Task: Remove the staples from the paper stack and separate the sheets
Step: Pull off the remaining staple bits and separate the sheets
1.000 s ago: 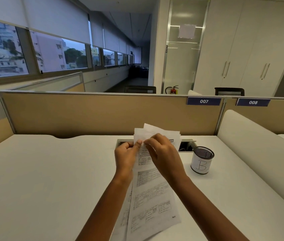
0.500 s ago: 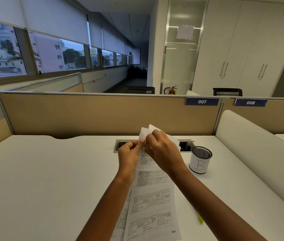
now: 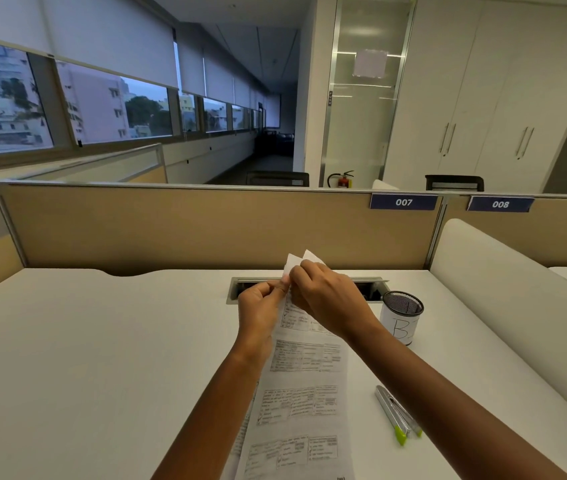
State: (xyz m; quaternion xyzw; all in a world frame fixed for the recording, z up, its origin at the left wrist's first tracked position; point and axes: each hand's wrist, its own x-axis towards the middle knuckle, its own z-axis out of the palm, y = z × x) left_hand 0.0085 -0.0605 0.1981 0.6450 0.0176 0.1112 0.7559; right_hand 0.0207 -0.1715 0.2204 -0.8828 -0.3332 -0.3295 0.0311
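A stack of printed paper sheets [image 3: 304,403] lies lengthwise on the white desk, its far end lifted. My left hand [image 3: 262,311] pinches the stack's top left corner between thumb and fingers. My right hand [image 3: 330,299] grips the same far end from the right, fingertips touching the left thumb. White sheet corners [image 3: 297,259] stick up above both hands. The staple itself is hidden under my fingers. A metal staple remover with green tips [image 3: 396,415] lies on the desk to the right of the paper, beside my right forearm.
A mesh pen cup labelled B [image 3: 400,317] stands right of my hands. A cable slot [image 3: 237,289] is cut into the desk [image 3: 84,358] behind them. Tan partition panels [image 3: 171,230] close off the back, and a white curved divider [image 3: 517,306] bounds the right side.
Both hands have pulled together at the paper's top corner, bunching the far end narrower. The view has tilted, and the staple remover is now visible on the right.
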